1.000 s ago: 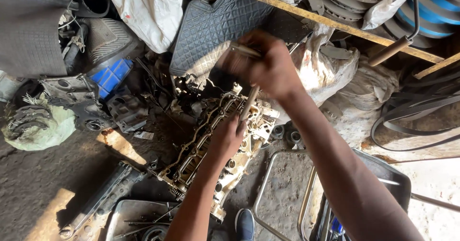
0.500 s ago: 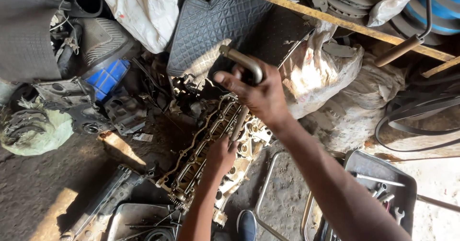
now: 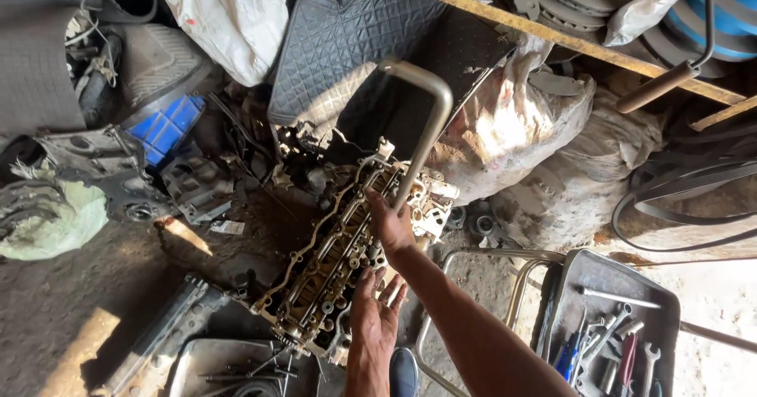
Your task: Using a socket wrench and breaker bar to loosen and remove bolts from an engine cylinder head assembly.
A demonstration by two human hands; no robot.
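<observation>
A grimy aluminium cylinder head (image 3: 331, 263) lies slanted on the dirt floor. A bent metal crank wrench (image 3: 430, 121) stands upright on its far end. My right hand (image 3: 390, 225) is closed around the wrench's lower shaft, just above the head. The wrench's top bend and upper handle are free. My left hand (image 3: 373, 312) lies flat on the head's near right side with its fingers spread, holding nothing.
A grey tool tray (image 3: 599, 275) with several wrenches and screwdrivers sits on a metal frame at the lower right. A black quilted mat (image 3: 347, 42), white sacks (image 3: 512, 129), a blue plastic part (image 3: 165, 125) and engine scraps crowd the far side. A metal pan (image 3: 197, 365) lies at the lower left.
My right hand has slid from the wrench's top handle down to its lower shaft. My left hand has drawn back toward me along the head and opened flat.
</observation>
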